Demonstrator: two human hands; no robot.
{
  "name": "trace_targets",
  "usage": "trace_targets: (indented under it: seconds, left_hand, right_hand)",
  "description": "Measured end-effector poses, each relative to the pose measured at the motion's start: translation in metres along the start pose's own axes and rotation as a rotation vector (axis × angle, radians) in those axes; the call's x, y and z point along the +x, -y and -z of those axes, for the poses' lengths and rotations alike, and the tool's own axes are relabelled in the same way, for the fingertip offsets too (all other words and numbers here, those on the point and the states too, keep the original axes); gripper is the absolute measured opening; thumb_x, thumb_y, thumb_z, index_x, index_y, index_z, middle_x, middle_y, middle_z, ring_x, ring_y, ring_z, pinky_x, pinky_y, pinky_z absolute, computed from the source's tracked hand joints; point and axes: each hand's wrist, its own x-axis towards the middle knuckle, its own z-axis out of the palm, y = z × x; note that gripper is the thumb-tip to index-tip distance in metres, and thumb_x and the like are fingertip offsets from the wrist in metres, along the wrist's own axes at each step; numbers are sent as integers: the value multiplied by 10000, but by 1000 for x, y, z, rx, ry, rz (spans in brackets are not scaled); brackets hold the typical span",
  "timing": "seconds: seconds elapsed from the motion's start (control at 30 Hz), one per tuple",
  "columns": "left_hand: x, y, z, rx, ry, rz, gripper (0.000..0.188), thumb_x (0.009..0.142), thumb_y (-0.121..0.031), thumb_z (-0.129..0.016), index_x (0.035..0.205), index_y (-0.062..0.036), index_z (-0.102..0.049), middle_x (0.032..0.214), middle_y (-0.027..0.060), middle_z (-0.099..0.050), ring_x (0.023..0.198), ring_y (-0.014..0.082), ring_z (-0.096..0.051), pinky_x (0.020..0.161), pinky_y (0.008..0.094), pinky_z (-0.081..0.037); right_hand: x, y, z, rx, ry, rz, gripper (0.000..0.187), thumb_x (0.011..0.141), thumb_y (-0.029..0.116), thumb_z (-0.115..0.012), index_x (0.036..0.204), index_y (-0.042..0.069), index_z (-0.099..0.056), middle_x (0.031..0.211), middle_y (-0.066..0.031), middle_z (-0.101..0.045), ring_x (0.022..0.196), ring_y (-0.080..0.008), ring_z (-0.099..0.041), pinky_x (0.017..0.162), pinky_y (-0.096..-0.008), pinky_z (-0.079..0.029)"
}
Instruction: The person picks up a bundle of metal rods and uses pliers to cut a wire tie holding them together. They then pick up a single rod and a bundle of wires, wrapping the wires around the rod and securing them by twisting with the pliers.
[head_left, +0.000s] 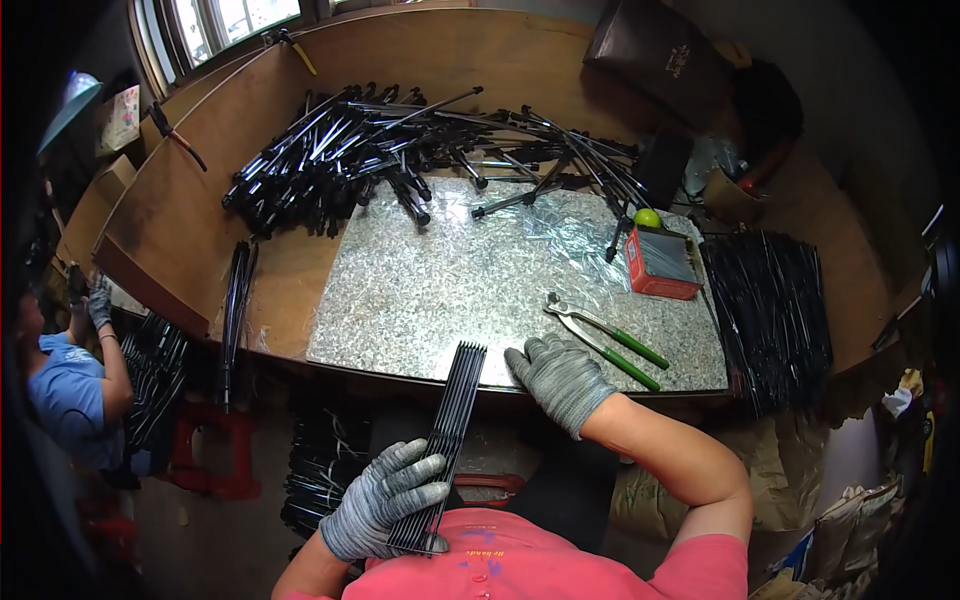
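L hand (385,500), gloved, grips the lower end of a bundle of thin blk rods (456,412), whose upper end overlaps the table (400,300) edge in view. R hand (563,380), gloved, is at that edge, fingers bent; can't tell if it holds anything. Beyond: grn-handled pincers (625,340), red box (655,283), then piled blk knob-ended rods (330,150).
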Motion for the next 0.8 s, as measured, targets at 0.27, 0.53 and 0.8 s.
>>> trace_targets:
  seconds: [0.27,0.53,0.8]
  left_hand:
    - [-5,4,3,-76,-40,-13,681,590,-439,-793,1168,-168,-557,1235,76,-526,1205,322,-445,993,442,-373]
    - [-4,4,6,-63,-58,-33,672,593,-442,-790,1160,-162,-561,1215,64,-544,1188,308,-464,984,439,-383]
    - [-6,0,6,-12,-45,-34,674,598,-469,-777,1154,-153,-563,1212,65,-547,1171,308,-478,974,438,-391]
  right_hand:
    - [11,-15,-15,90,-107,150,323,791,109,-486,1098,43,-563,899,-127,-567,847,-279,-560,733,-368,-470]
    - [24,-7,-16,162,-136,114,295,795,125,-502,1072,54,-574,911,-138,-562,863,-295,-555,750,-379,-466]
    - [25,-4,-12,217,-146,96,223,785,110,-504,978,31,-583,885,-132,-550,872,-287,-551,737,-379,-471]
